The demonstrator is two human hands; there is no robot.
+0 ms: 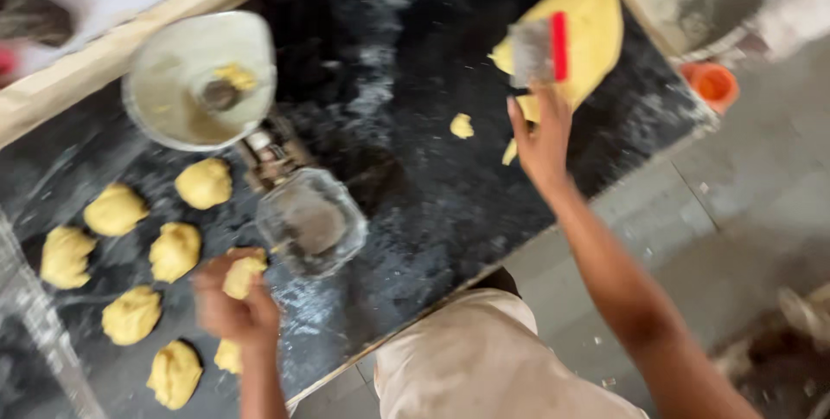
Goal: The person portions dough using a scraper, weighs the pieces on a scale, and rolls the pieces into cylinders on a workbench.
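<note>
While left hand (235, 308) grips a small dough ball (243, 274) over the dark desk (432, 203), right hand (541, 138) holds a scraper (538, 51) w/ red edge against big dough lump (588, 30).

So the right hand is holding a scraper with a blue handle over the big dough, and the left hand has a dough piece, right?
Not quite: the scraper in the right hand has a red handle, not blue, as the head view shows. It is over the big dough, and the left hand does hold a dough piece.
</note>
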